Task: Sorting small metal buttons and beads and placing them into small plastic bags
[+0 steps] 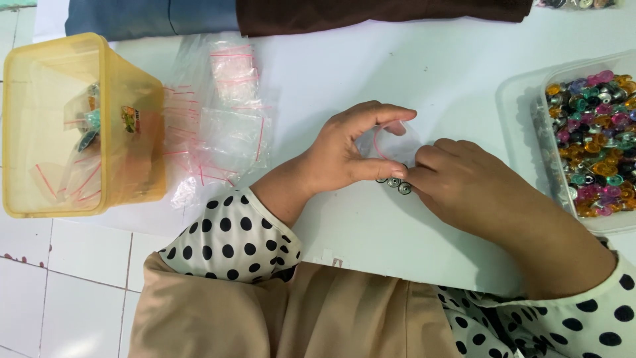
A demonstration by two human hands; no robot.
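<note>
I see a small clear zip bag, held open and upright above the table. Dark round buttons sit just beneath its mouth.

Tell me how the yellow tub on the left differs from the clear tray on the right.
The yellow plastic tub is tinted and deep; the clear tray is colourless and looks shallower. The tub lies tipped on its side, showing a few small zip bags inside; the tray sits flat with its opening up, heaped with many-coloured shiny round pieces. The tub lies partly off the white table, over the tiled floor; the tray rests on the table, cut off by the picture's right edge. Both are see-through plastic containers.
</note>
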